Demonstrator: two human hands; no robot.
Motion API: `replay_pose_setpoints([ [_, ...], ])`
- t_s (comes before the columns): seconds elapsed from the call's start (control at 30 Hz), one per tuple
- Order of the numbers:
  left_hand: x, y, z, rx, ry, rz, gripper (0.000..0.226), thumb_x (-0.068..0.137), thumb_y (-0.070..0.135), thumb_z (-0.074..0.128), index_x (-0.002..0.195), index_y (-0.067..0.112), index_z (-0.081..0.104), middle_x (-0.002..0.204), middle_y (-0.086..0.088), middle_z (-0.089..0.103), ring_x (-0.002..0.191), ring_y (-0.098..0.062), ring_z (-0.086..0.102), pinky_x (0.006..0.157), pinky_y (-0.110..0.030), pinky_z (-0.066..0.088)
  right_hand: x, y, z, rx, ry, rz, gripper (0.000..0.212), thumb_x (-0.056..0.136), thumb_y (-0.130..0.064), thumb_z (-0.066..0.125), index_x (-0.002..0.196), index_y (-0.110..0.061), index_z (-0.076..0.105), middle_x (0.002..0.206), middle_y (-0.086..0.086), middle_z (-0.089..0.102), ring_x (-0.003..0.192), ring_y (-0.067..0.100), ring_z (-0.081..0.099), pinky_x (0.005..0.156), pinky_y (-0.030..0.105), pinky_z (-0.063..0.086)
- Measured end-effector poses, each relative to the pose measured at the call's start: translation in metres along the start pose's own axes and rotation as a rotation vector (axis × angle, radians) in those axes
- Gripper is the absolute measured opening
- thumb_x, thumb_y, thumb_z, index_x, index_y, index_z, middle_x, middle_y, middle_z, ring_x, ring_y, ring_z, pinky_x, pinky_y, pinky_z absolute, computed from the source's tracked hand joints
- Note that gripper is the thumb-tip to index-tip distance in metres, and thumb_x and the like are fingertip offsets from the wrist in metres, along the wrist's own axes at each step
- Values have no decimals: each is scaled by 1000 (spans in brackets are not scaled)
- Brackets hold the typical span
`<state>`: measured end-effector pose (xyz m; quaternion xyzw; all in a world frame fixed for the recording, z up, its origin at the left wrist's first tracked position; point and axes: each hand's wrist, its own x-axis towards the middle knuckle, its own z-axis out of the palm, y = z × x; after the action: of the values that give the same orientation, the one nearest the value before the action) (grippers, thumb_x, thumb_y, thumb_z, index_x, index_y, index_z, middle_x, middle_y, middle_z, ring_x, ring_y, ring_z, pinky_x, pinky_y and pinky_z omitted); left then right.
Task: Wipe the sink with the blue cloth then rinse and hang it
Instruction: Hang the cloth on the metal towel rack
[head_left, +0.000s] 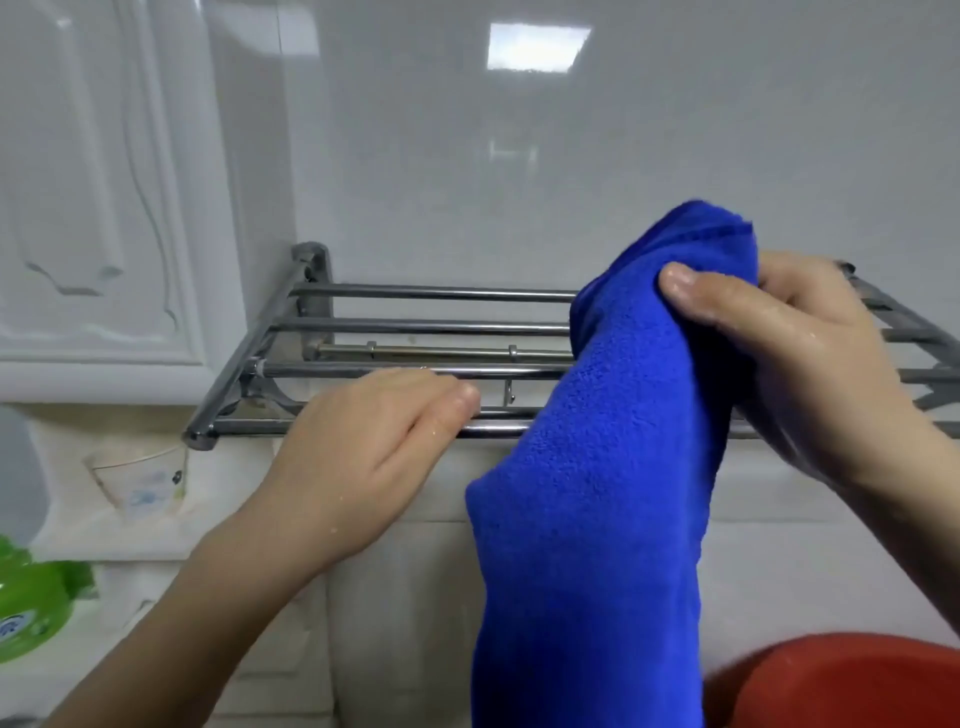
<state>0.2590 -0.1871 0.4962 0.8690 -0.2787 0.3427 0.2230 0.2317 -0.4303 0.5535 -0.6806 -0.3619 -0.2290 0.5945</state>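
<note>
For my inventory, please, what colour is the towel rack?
The towel rack is shiny silver, head view.

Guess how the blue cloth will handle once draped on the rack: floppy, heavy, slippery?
Probably floppy: the blue cloth sags straight down from the right hand. Likely damp, so heavyish: droplets show on that hand. Its fleecy pile probably won't slide on the rack.

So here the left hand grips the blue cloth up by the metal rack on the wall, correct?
No, it is the right hand that grips the blue cloth up by the metal rack on the wall. The left hand has no cloth in it and lies at the rack's front bars. The head view shows this.
</note>
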Motion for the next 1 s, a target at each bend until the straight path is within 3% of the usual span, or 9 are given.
replay_pose_setpoints([
  [0.13, 18, 15, -5, -446, -215, -105, 71, 90, 72, 9, 93, 44, 75, 97, 25, 72, 96, 4, 66, 93, -29, 49, 26, -2, 1, 144, -17, 0, 24, 86, -21, 53, 70, -18, 71, 75, -2, 68, 74, 14, 65, 67, 24, 51],
  [0.23, 33, 27, -15, -761, -351, -196, 59, 88, 72, 22, 67, 49, 73, 75, 29, 69, 74, 13, 63, 70, -5, 45, 42, 0, 7, 240, -19, 5, 26, 89, -18, 53, 69, -17, 71, 74, -4, 68, 73, 11, 64, 66, 22, 51],
  [0.3, 40, 25, -20, -832, -409, -209, 39, 88, 63, 46, 79, 41, 76, 87, 25, 72, 84, 9, 66, 71, -6, 46, 49, 3, 11, 276, -17, 19, 28, 92, -16, 53, 69, -17, 71, 73, -3, 68, 71, 11, 65, 66, 22, 51],
  [0.37, 42, 18, -19, -902, -364, -222, 24, 89, 42, 57, 94, 26, 75, 98, 13, 74, 92, -3, 69, 74, -15, 51, 51, 7, 11, 278, -15, 46, 25, 92, -17, 54, 73, -14, 69, 75, -2, 68, 73, 13, 65, 66, 22, 50],
  [0.53, 44, 11, -16, -1122, -104, -326, 37, 84, 22, 64, 118, 9, 63, 112, -2, 73, 103, -17, 70, 76, -24, 55, 47, 15, 1, 51, 30, 138, 25, 97, -21, 52, 81, -5, 64, 76, -2, 66, 71, 11, 62, 57, 21, 45],
  [0.67, 42, 13, -19, -940, -3, -411, 27, 90, 24, 69, 116, 20, 65, 99, 7, 76, 87, -9, 72, 61, -21, 54, 39, 22, -10, -272, -9, 136, 42, 98, -31, 54, 91, 10, 59, 77, 2, 59, 71, 11, 54, 62, 28, 42],
  [0.77, 38, 12, -14, -506, 81, -351, 16, 85, 21, 71, 100, 26, 70, 64, 21, 69, 60, 5, 63, 56, -10, 42, 28, 26, -9, -606, -116, 138, 45, 94, -36, 58, 72, 3, 55, 58, -4, 49, 52, 5, 42, 48, 19, 33],
  [0.87, 37, 12, -13, -246, -5, -362, 10, 77, 25, 73, 85, 20, 72, 54, 8, 63, 49, -5, 52, 56, -19, 40, 21, 28, -7, -777, -247, 185, 48, 89, -37, 62, 59, -4, 44, 47, -8, 36, 43, 6, 31, 42, 17, 26],
  [1.0, 44, 9, -20, 23, -142, -519, 49, 67, 47, 75, 56, 9, 47, 51, -3, 44, 51, -18, 40, 55, -31, 33, 21, 24, -6, -976, -277, 245, 55, 79, -49, 69, 55, -4, 47, 42, -4, 41, 41, 10, 35, 44, 25, 31],
])
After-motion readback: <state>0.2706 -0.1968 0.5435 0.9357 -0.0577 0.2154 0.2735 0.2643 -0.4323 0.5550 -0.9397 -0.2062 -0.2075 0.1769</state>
